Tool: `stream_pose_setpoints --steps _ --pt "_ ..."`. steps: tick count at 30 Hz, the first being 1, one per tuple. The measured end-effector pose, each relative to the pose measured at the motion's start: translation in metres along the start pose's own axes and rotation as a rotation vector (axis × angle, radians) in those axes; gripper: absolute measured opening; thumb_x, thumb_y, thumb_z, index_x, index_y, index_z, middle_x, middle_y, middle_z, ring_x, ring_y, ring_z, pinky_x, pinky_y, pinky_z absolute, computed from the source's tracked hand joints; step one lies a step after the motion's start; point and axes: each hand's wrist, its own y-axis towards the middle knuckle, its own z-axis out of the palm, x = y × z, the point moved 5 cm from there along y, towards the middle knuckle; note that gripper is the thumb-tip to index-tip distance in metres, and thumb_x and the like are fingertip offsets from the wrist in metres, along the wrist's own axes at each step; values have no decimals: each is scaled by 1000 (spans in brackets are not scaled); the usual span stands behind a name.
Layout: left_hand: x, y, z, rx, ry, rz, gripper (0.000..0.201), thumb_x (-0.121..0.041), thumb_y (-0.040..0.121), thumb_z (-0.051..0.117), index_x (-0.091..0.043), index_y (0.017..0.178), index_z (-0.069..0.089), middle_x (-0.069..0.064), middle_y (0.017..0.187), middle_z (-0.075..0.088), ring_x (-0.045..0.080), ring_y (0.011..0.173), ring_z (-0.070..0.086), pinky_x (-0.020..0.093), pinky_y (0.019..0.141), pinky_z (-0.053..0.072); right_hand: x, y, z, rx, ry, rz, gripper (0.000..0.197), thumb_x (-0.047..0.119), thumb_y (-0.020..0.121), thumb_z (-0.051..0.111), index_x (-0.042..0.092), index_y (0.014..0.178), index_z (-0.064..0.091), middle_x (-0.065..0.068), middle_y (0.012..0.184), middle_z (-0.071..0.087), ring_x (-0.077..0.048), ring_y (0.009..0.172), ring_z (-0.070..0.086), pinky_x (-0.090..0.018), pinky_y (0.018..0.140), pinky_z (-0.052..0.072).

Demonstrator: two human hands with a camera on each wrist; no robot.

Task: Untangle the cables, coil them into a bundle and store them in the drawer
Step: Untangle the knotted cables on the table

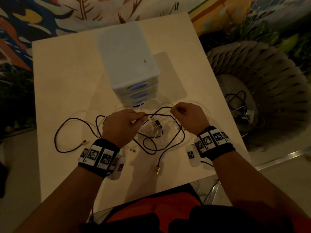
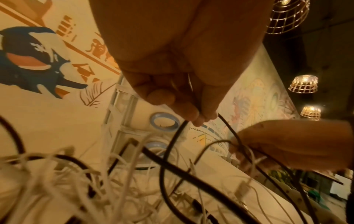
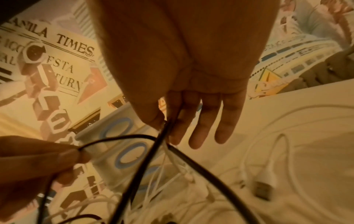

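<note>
Untangling under way: near the white table's (image 1: 67,81) front edge, the left hand (image 1: 120,126) and right hand (image 1: 188,117) each pinch the thin dark braided cable (image 1: 161,109), which next needs drawing clear of the knotted white cables (image 1: 151,128).

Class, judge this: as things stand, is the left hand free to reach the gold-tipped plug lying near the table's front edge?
Probably not right away: the left hand pinches the dark cable. The gold-tipped plug lies uncovered with open table around it, so once the hand lets go, the way looks free.
</note>
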Motion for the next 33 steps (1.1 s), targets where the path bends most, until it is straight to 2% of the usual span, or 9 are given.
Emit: stream_pose_setpoints --steps 6,9,15,18,21,26,29,31,33 --pt "18 -6 -21 -151 -174 -127 36 -52 95 57 -27 109 79 -9 80 71 13 71 67 32 67 56 -39 -1 7 71 -62 140 28 40 96 62 22 116 69 -3 107 71 -23 101 65 -35 88 51" --pt "19 -8 -23 -155 -216 -153 26 -41 97 64 -25 110 79 -6 75 70 13 68 67 34 66 56 -27 -7 5 -16 30 3 42 29 89 70 28 130 60 -1 116 62 -18 105 61 -40 93 52" --pt "20 -8 -33 -261 -295 -181 23 -37 98 63 -22 103 80 -3 77 72 17 74 70 37 69 57 5 -18 14 19 19 -261 25 48 91 58 36 104 77 3 123 64 -13 113 56 -37 92 49" --pt "18 -8 -39 -270 -222 -174 21 -35 99 62 -23 104 79 -11 76 66 17 73 68 25 67 51 13 -26 7 36 50 -333 30 53 90 66 28 99 80 3 116 68 -4 107 54 -29 93 43" --pt "15 -8 -42 -258 -166 -133 25 -40 99 61 -26 112 77 -11 84 68 11 68 62 15 64 44 16 -27 3 -3 -14 -392 25 50 89 69 29 98 80 8 98 74 -10 92 61 -43 85 50" --pt "12 -13 -40 -308 -96 -166 56 -48 86 76 -27 135 63 0 119 60 9 65 55 21 68 45 32 -26 -20 -202 10 -385 27 51 89 67 30 97 80 10 82 75 -14 87 63 -43 81 51" --pt "-11 -15 -42 -332 -74 -31 38 -46 86 76 -28 119 72 -1 101 59 10 64 50 23 60 45 48 -26 -22 -168 61 -423 17 39 95 68 26 100 77 11 82 76 -7 79 68 -39 82 53" --pt "-28 -13 -33 -209 -75 41 19 -51 89 70 -33 96 75 -11 79 59 5 62 51 28 55 49 52 -23 -19 -134 87 -409 16 40 97 66 27 99 74 15 75 75 1 74 69 -37 82 54" --pt "-40 -10 -16 -20 -58 22 26 -61 90 62 -38 95 73 -16 72 60 0 60 50 27 55 48 56 -22 -16 -129 83 -415 17 43 96 66 29 97 73 16 72 74 3 73 68 -33 83 52"
